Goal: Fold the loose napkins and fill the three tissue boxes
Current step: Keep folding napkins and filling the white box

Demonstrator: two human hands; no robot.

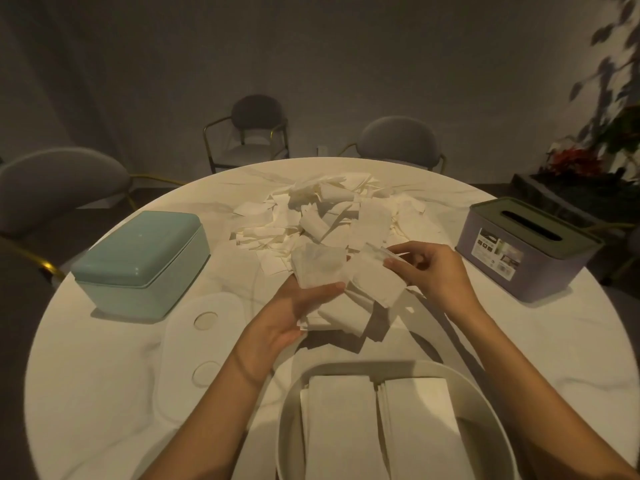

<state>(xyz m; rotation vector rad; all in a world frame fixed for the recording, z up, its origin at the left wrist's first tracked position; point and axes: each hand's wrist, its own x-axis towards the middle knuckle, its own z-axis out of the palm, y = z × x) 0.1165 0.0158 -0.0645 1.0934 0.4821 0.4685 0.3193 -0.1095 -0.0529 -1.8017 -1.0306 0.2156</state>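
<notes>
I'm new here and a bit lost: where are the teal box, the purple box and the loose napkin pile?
teal box (pixel 138 244): head view, on its closed lid.
purple box (pixel 498 258): head view, on its labelled front wall.
napkin pile (pixel 322 216): head view, on the heap's middle.

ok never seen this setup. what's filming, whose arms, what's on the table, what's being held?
There is no robot here. A person wears one wide-angle camera on the head, looking forward and down, so the two bare arms entering from the bottom are their own.

They work at a round white table. A heap of loose napkins lies in the middle. A teal box with its lid on stands to the left, and a purple box with a slotted lid to the right. Nearest the person, an open white box holds two stacks of folded napkins. A flat white lid lies beside it.

The left hand holds a folded napkin. The right hand pinches another napkin, seemingly mid-fold.
</notes>
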